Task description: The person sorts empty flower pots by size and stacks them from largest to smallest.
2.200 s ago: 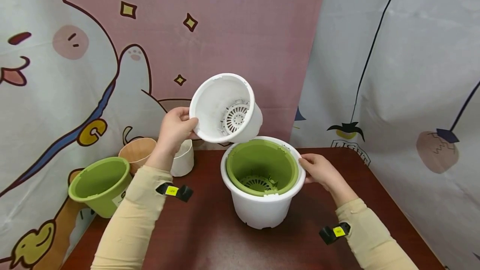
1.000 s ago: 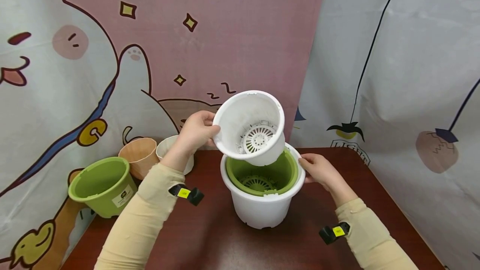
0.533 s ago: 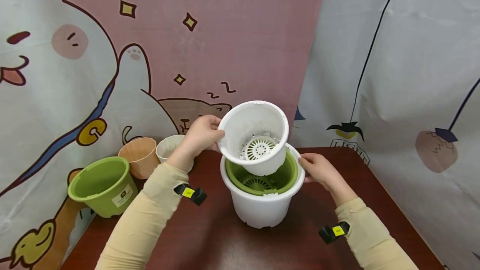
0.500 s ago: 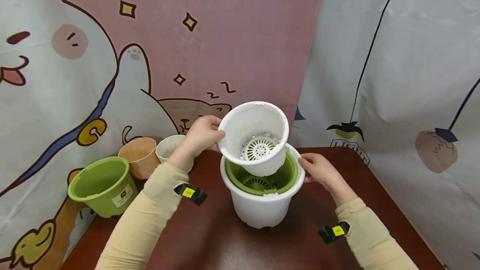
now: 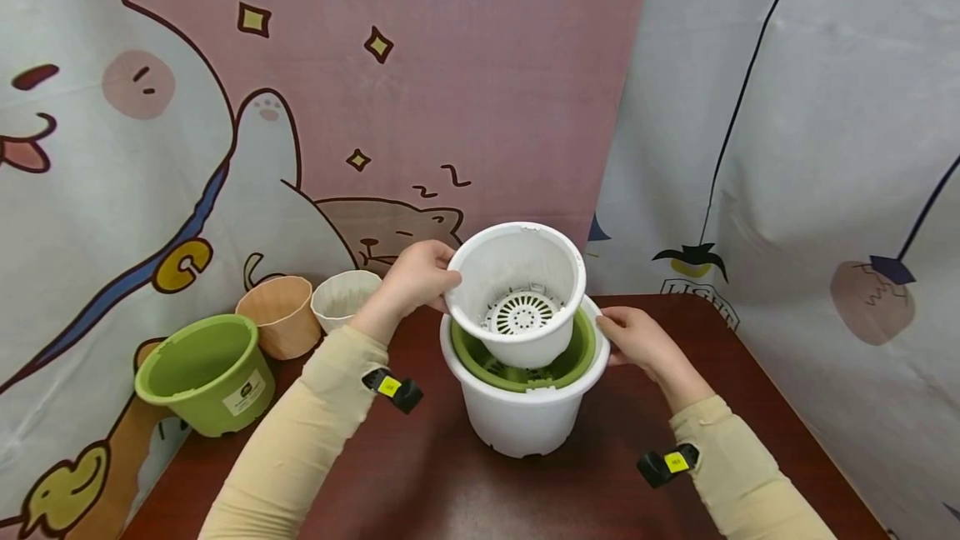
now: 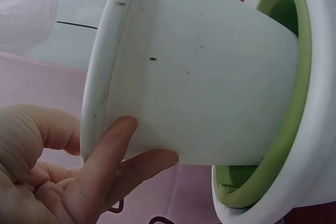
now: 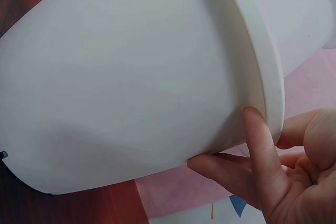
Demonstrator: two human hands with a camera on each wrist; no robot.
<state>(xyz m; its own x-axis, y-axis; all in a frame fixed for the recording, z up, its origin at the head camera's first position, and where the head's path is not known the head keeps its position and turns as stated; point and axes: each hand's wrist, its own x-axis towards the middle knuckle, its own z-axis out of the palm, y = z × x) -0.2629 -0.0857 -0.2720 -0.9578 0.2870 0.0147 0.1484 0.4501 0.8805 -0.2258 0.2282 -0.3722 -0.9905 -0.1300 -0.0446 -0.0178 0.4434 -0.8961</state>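
My left hand (image 5: 416,282) grips the left rim of a small white flower pot (image 5: 517,273) with slots in its base, thumb on the rim and fingers against the outer wall in the left wrist view. The small pot's lower part sits inside the mouth of a green flower pot (image 5: 588,344). That green pot is nested in a large white flower pot (image 5: 521,419) standing on the table. With thumb and fingers my right hand (image 5: 641,344) pinches the large pot's right rim; the right wrist view shows the fingers under the rim (image 7: 265,61).
On the left of the dark red table (image 5: 450,494) stand another green pot (image 5: 206,415) with a label, a peach pot (image 5: 288,332) and a small ribbed white pot (image 5: 345,294). Cartoon-printed cloth (image 5: 480,90) hangs close behind the table.
My left hand has moved right and down with the small white pot, from above the nested pots into the green one's mouth. The right hand has kept its place on the rim.
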